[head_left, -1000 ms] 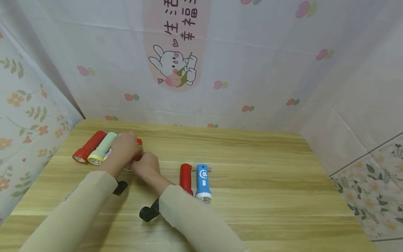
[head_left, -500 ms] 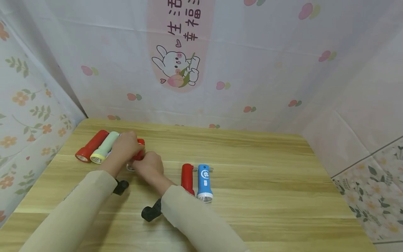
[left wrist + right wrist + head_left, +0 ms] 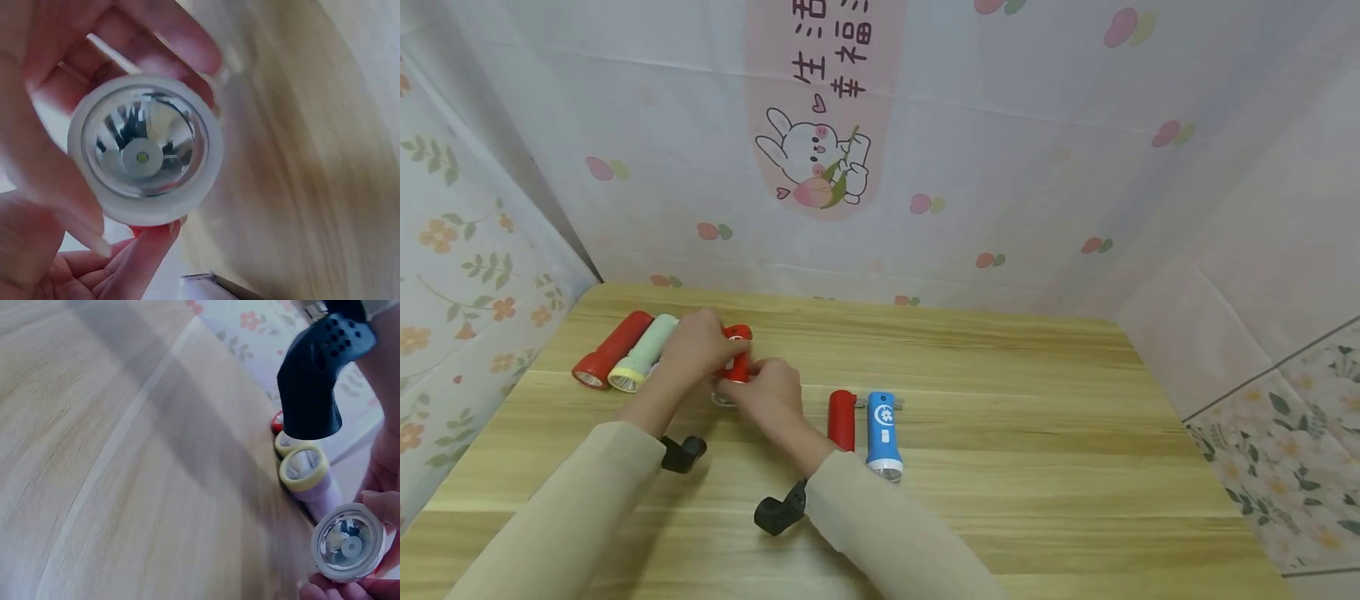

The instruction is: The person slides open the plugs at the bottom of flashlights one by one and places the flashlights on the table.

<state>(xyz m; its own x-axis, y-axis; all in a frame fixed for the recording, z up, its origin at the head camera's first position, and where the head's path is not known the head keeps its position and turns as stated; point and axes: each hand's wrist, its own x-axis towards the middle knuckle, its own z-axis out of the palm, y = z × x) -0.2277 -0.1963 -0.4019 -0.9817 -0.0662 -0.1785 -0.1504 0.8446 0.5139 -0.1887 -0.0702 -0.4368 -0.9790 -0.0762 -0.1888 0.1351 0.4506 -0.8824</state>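
Observation:
Both hands are on one red flashlight point(image 3: 740, 365) with a white rim, at the left part of the table. My left hand point(image 3: 697, 343) grips its upper body from the left and covers part of it. Lower down, near the head, my right hand point(image 3: 769, 390) pinches it from the right. In the left wrist view the flashlight's round lens point(image 3: 142, 156) faces the camera, fingers around it. To the left lie another red flashlight point(image 3: 614, 350) and a mint green flashlight point(image 3: 646, 353) with a yellow rim. A purple flashlight point(image 3: 320, 487) is mostly hidden behind my left hand in the head view.
Right of my hands lie a red flashlight point(image 3: 842, 419), partly behind the right sleeve, and a blue flashlight point(image 3: 883, 433) with a white rim. Each has a small metal piece at its side. A printed curtain point(image 3: 1000, 192) rises behind the wooden table point(image 3: 1037, 467).
Both hands have shifted slightly right with the red flashlight, and more of its red body shows between them. The other flashlights lie as before.

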